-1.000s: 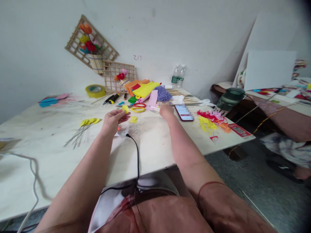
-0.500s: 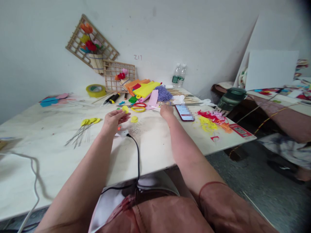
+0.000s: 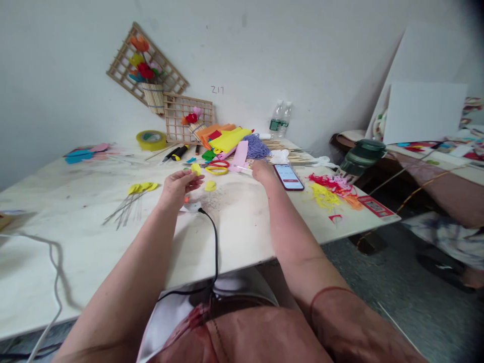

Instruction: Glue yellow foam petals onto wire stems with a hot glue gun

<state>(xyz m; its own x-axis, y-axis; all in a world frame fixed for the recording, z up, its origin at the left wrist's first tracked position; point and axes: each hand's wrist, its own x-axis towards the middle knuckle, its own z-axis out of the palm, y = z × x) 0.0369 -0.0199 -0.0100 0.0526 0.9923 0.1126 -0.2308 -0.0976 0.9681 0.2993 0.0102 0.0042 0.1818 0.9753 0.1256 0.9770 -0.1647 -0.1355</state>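
Pinched in the fingertips of my left hand (image 3: pixel 177 185) is a small yellow petal-shaped piece (image 3: pixel 195 169). A second yellow piece (image 3: pixel 210 186) lies on the table just right of that hand. My right hand (image 3: pixel 261 171) is closed low over the table, left of a phone (image 3: pixel 288 177). A thin white stick-like thing (image 3: pixel 241 168) runs up to its fingers across a pink strip (image 3: pixel 239 156); whether the hand grips it is hidden. Scissors with red and yellow handles (image 3: pixel 218 167) lie between the hands. Several yellow petals on wires (image 3: pixel 141 188) rest to the left.
Behind the hands are folded coloured sheets (image 3: pixel 230 140), purple shreds (image 3: pixel 257 146), a tape roll (image 3: pixel 151 140) and two bottles (image 3: pixel 280 120). Red and yellow scraps (image 3: pixel 325 194) lie at right. A black cable (image 3: pixel 216 237) hangs over the front edge. Lattice panels with flowers (image 3: pixel 189 118) lean on the wall.
The view has shifted slightly. Both hands keep nearly the same place, the left still with the yellow piece and the right still closed beside the phone.
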